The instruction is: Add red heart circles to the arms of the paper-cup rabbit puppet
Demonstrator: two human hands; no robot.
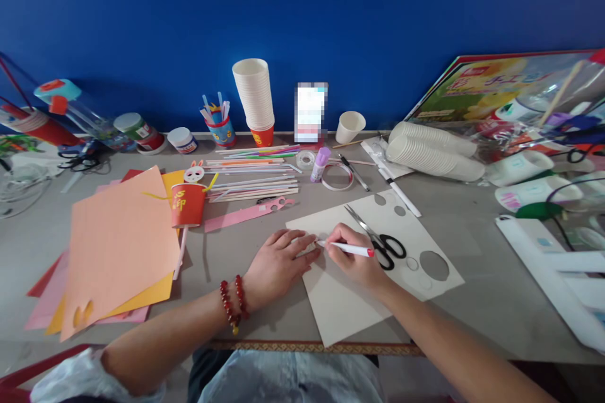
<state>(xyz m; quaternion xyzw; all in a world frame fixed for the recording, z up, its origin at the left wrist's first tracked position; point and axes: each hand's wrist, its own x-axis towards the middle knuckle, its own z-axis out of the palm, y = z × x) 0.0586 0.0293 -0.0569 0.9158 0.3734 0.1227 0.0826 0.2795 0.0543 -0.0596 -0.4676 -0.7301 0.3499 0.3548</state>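
My right hand (352, 255) grips a white marker with a red end (354, 249), its tip down at the fingertips of my left hand. My left hand (283, 259) lies flat, fingers stretched out, over the left edge of a white sheet of paper (340, 312). Something small and pale seems to lie under those fingertips, but I cannot make it out. Black-handled scissors (378, 239) rest on the sheet just beyond my right hand. Round holes are cut in the sheet's right part, and small paper rings (412, 263) lie there.
Coloured paper sheets (123, 245) and a red paper-cup rabbit figure (188, 201) lie left. Behind are paper straws (255, 182), a glue stick (320, 165), a tape roll (337, 176) and a tall cup stack (254, 94). Bagged cups (435, 151) and a white rack-like object (548, 271) are right.
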